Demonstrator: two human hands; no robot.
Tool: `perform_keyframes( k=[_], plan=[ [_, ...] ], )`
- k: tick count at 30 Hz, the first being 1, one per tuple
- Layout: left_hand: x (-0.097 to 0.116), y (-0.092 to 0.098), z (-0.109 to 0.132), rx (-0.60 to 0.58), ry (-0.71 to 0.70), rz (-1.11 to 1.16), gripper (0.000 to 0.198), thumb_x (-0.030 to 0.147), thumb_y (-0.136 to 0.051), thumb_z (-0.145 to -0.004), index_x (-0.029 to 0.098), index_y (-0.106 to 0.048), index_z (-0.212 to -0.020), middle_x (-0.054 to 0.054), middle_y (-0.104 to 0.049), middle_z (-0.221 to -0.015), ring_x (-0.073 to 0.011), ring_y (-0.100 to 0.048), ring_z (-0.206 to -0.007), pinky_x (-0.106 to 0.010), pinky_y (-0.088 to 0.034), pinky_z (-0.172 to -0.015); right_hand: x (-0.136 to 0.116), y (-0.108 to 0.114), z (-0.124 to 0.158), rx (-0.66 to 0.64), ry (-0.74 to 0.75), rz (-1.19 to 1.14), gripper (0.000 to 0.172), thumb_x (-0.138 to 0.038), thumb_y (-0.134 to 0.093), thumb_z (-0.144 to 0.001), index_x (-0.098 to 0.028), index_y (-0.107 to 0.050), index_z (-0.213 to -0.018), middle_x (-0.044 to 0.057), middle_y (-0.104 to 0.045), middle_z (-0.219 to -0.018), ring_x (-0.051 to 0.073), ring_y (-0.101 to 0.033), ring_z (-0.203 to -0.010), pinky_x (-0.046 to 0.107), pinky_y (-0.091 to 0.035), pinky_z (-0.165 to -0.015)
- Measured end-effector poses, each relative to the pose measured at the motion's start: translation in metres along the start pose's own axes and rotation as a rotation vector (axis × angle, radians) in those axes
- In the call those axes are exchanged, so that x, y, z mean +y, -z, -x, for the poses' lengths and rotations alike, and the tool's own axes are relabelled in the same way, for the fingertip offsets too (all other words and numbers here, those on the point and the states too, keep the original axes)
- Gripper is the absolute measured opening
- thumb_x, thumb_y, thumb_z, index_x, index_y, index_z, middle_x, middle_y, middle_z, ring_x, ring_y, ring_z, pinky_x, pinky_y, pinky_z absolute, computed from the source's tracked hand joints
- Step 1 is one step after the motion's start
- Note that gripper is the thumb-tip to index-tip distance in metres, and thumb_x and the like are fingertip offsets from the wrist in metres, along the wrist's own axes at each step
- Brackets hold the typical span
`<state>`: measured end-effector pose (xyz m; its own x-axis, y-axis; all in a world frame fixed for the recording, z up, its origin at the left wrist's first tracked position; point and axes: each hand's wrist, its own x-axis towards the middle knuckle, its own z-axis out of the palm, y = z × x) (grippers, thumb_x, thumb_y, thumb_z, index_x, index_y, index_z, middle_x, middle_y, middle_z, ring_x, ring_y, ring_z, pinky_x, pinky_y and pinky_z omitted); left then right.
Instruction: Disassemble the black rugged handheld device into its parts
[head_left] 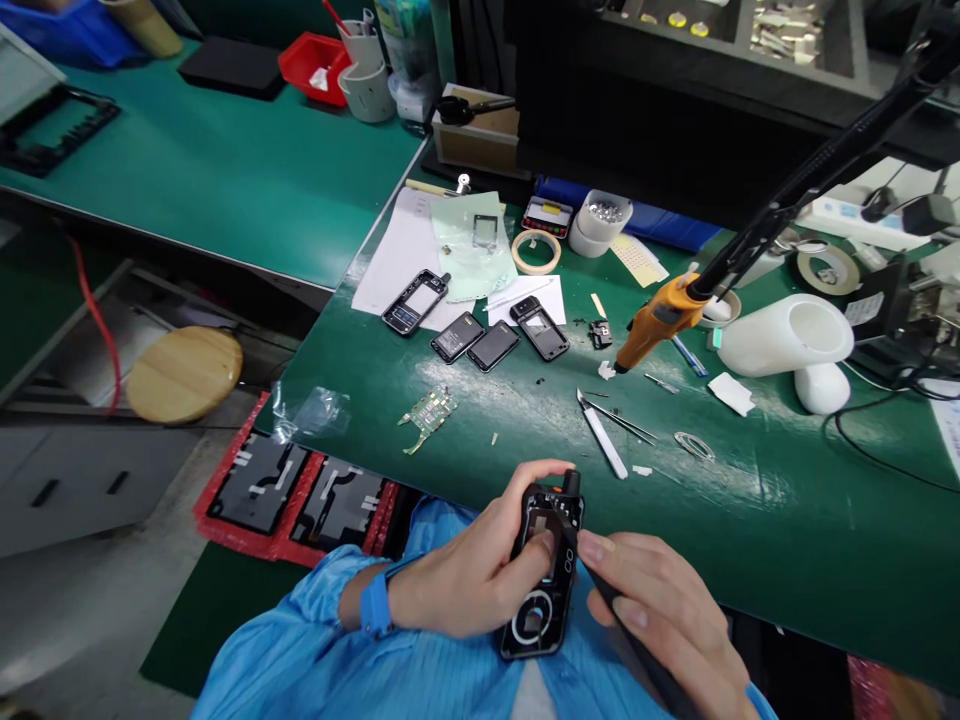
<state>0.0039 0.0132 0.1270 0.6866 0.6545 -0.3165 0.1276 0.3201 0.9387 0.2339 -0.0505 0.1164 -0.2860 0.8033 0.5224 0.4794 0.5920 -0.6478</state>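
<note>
My left hand [487,565] is wrapped round a black handheld radio housing [531,640] with a stubby antenna at its top, held over my lap at the table's front edge. The thumb presses on the housing's middle. Between the fingers of my right hand [660,600] are black tweezers [634,645], their tip at the upper inside part of the housing. Just past the hands lie a white-handled craft knife [602,435] and a pair of metal tweezers [622,418]. A bare circuit board [430,415] rests to the left.
Two battery packs [457,337] [493,346] lie between two more radio housings [416,302] [541,328]. An orange electric screwdriver [660,318] hangs from above. Tape [535,253], a white cup [600,222] and a white bottle [784,335] stand behind. Wrapped panels [259,482] sit below the left edge.
</note>
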Motion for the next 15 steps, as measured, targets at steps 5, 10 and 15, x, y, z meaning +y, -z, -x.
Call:
perform_keyframes(
  k=[5, 10, 15],
  plan=[
    [0.000, -0.001, 0.000, -0.017, 0.001, -0.020, 0.056, 0.030, -0.044, -0.111, 0.017, -0.033, -0.165, -0.006, -0.064, -0.107, -0.0205, -0.060, -0.094, -0.036, -0.054, -0.093, 0.000, 0.003, -0.028, 0.160, 0.032, -0.161, 0.056, 0.008, -0.072, -0.099, -0.016, -0.069, -0.150, 0.018, -0.088, -0.128, 0.024, -0.091, -0.100, 0.039, -0.078, -0.081],
    [0.000, -0.001, 0.001, -0.002, -0.013, -0.051, 0.056, 0.030, -0.044, -0.112, 0.018, -0.033, -0.165, -0.008, -0.066, -0.115, -0.0213, -0.063, -0.100, -0.037, -0.055, -0.099, -0.005, 0.007, -0.024, 0.062, 0.031, -0.120, 0.065, 0.011, -0.068, -0.098, -0.018, -0.065, -0.157, 0.016, -0.087, -0.135, 0.025, -0.090, -0.112, 0.041, -0.078, -0.088],
    [0.000, -0.001, 0.002, 0.001, -0.011, -0.054, 0.054, 0.030, -0.042, -0.113, 0.016, -0.033, -0.164, -0.009, -0.065, -0.115, -0.0214, -0.063, -0.100, -0.038, -0.055, -0.100, 0.000, 0.002, 0.000, 0.027, 0.069, 0.013, 0.056, -0.001, -0.059, -0.106, -0.027, -0.064, -0.156, 0.011, -0.088, -0.133, 0.023, -0.090, -0.109, 0.036, -0.078, -0.084]
  ],
)
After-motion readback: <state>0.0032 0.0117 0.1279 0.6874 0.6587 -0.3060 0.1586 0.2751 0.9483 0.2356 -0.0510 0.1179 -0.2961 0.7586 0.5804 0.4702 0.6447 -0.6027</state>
